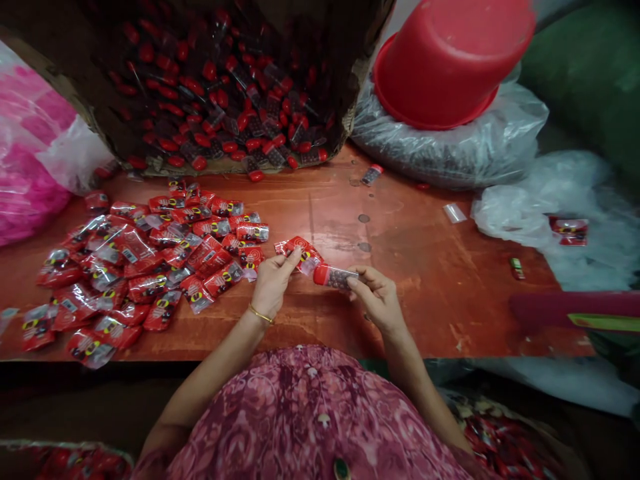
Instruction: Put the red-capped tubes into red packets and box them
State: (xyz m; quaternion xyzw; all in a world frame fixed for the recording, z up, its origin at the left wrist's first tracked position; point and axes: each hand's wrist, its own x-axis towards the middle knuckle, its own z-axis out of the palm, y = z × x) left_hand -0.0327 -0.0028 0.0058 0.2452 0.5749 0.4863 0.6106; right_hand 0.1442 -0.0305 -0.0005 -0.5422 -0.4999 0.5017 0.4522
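Observation:
My left hand (273,283) pinches a small red printed wrapper (300,252) by its edge, just above the wooden table (425,267). My right hand (377,297) holds a small clear tube with a red cap (334,276), its capped end pointing at the wrapper's open mouth. The two hands are close together at the table's front middle. A gold bangle sits on my left wrist.
Several filled red packets (140,267) are heaped on the left of the table. A tipped cardboard box (220,87) of red-capped tubes lies behind. An upturned red bucket (450,60) rests on plastic bags at the back right; pink bags (30,153) at the left.

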